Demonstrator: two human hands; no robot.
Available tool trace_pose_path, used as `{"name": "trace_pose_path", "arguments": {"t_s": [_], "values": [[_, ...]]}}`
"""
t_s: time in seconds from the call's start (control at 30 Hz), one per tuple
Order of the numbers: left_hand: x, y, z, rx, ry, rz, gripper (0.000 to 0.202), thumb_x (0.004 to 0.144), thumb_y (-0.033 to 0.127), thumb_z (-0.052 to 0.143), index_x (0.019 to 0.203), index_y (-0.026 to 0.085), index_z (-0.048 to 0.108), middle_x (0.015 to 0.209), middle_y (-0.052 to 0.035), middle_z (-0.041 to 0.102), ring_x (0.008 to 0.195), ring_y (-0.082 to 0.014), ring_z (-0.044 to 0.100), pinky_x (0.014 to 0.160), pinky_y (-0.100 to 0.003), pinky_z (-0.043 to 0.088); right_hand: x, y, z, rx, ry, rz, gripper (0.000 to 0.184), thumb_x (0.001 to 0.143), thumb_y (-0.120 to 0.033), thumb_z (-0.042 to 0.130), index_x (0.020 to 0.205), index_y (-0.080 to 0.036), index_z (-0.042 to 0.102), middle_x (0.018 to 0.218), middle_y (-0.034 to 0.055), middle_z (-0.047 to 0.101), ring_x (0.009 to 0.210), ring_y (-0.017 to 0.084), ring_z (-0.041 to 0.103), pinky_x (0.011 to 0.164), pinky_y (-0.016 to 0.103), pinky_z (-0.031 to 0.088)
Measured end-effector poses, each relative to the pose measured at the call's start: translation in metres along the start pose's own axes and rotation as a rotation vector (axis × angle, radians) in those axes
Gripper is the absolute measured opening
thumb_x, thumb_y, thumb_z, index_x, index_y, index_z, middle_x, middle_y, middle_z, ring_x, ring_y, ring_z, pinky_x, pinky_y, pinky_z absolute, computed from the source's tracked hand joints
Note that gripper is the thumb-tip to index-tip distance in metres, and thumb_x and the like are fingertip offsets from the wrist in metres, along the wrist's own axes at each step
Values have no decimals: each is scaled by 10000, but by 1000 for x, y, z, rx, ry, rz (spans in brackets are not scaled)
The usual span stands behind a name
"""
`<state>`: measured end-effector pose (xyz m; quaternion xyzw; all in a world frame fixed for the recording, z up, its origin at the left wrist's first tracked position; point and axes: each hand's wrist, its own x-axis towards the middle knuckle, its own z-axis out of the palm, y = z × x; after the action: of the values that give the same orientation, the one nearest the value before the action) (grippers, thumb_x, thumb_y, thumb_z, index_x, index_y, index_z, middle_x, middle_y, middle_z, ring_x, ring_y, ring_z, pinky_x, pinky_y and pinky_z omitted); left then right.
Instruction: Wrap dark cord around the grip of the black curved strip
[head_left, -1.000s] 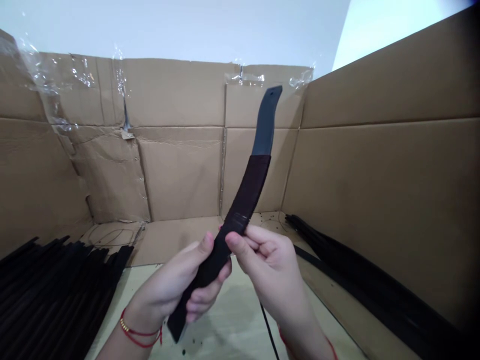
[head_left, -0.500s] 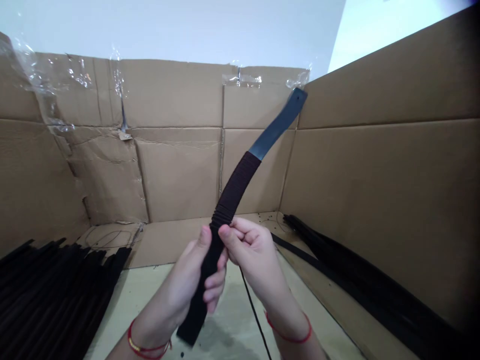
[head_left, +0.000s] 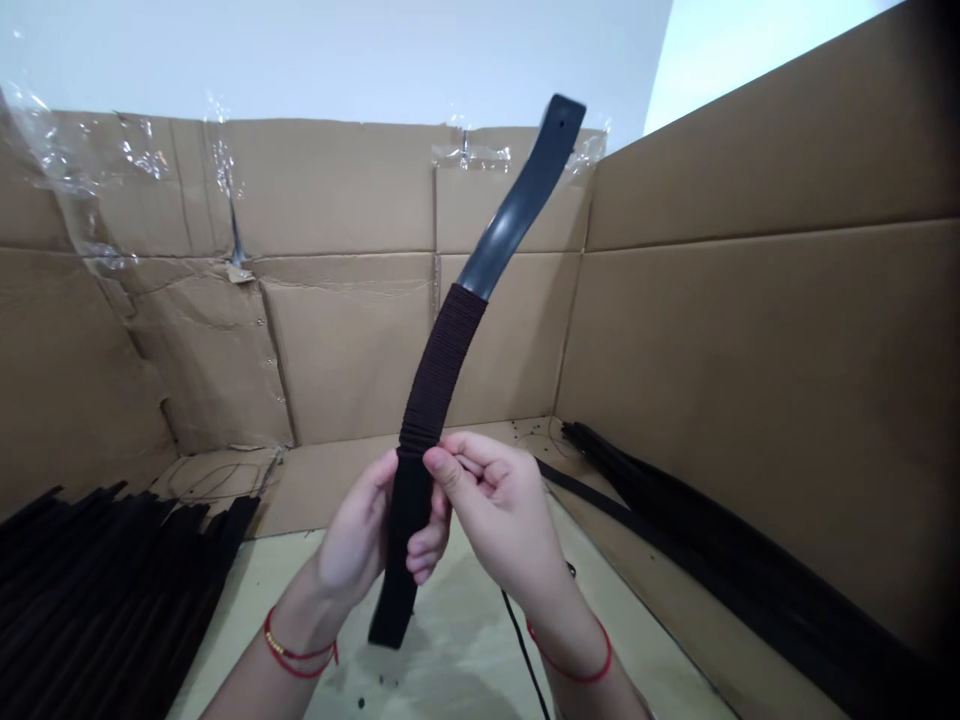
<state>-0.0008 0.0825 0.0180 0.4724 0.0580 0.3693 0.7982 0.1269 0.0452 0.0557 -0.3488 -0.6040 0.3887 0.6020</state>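
I hold a long curved dark strip [head_left: 517, 205] upright in front of me. Its middle stretch is wound with dark brown cord [head_left: 439, 370]; the top end is bare grey-blue plastic with a small hole. My left hand [head_left: 364, 530] is wrapped around the strip's lower black part. My right hand [head_left: 495, 505] pinches at the lower edge of the winding, fingers curled, with a thin black cord [head_left: 521, 640] trailing down below it. Both wrists wear red string bracelets.
Cardboard walls [head_left: 750, 380] enclose the work area on three sides. A heap of black strips [head_left: 105, 590] lies at the left. More long black strips [head_left: 720, 560] lie along the right wall. The pale tabletop [head_left: 465, 650] shows between my arms.
The strip has turned in my hands and its top end swung right, then back up and slightly left. Both hands moved a little left and up; the winding reaches lower on the strip.
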Motion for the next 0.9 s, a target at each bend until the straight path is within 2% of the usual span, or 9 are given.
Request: {"name": "trace_pose_path", "arguments": {"t_s": [0.13, 0.2, 0.33, 0.43, 0.53, 0.63, 0.7, 0.8, 0.9], "values": [[-9, 16, -2, -8, -52, -122, 402, 837, 506, 576, 737, 118, 551, 486, 65, 331, 393, -45, 277, 376, -134, 300, 1, -1, 0, -34, -69, -44, 284, 864, -259, 616, 617, -126, 571, 567, 29, 647, 508, 91, 621, 457, 139, 451], [-9, 15, -3, -24, -58, -131, 444, 821, 553, 578, 665, 152, 470, 465, 93, 245, 371, -31, 178, 345, -125, 191, 2, 1, 3, 4, -52, -13, 226, 855, -244, 617, 668, -118, 606, 588, 32, 668, 541, 101, 658, 458, 125, 463], [-4, 0, -2, -23, -23, -78, 570, 804, 705, 508, 615, 182, 378, 421, 110, 192, 341, -22, 111, 329, -134, 108, 2, 7, 11, 116, 21, 45, 236, 840, -299, 621, 682, -127, 588, 499, -6, 610, 475, 119, 657, 388, 122, 447], [-1, -7, -2, -24, -65, -80, 588, 814, 721, 477, 601, 187, 352, 416, 113, 179, 341, -18, 91, 328, -135, 93, 0, 8, 13, 143, 95, 16, 242, 833, -312, 632, 686, -126, 583, 474, -14, 591, 418, 108, 627, 367, 117, 423], [-2, -1, -3, -4, -92, -119, 594, 798, 718, 509, 596, 173, 385, 439, 99, 215, 359, -22, 146, 344, -135, 136, -1, 7, 10, 112, 84, -19, 239, 859, -318, 608, 713, -128, 598, 482, -6, 603, 400, 101, 600, 384, 138, 439], [-6, 12, -5, 88, 4, -145, 540, 781, 656, 587, 671, 132, 518, 478, 55, 345, 420, -55, 313, 423, -157, 296, -1, 6, 7, -53, 11, -93, 293, 886, -278, 580, 629, -137, 562, 491, 4, 599, 419, 94, 592, 407, 141, 430], [-9, 20, -5, 104, 77, -141, 482, 759, 585, 650, 704, 115, 560, 500, 43, 384, 453, -64, 354, 460, -167, 335, -2, 6, 5, -167, -3, -170, 312, 888, -227, 574, 590, -140, 540, 510, 2, 596, 448, 93, 605, 415, 137, 418], [-9, 24, -5, 62, 109, -148, 472, 723, 550, 694, 632, 124, 510, 482, 80, 290, 425, -30, 227, 412, -133, 221, -3, 6, 7, -231, -7, -250, 299, 882, -174, 572, 587, -130, 580, 550, 19, 645, 501, 95, 633, 465, 134, 443], [-6, 18, -1, 41, 124, -155, 555, 695, 631, 683, 576, 153, 429, 442, 109, 201, 392, -17, 116, 369, -134, 111, -5, 6, 12, -102, 13, -168, 238, 865, -194, 594, 640, -124, 626, 563, 36, 675, 500, 109, 648, 456, 138, 467]]}}
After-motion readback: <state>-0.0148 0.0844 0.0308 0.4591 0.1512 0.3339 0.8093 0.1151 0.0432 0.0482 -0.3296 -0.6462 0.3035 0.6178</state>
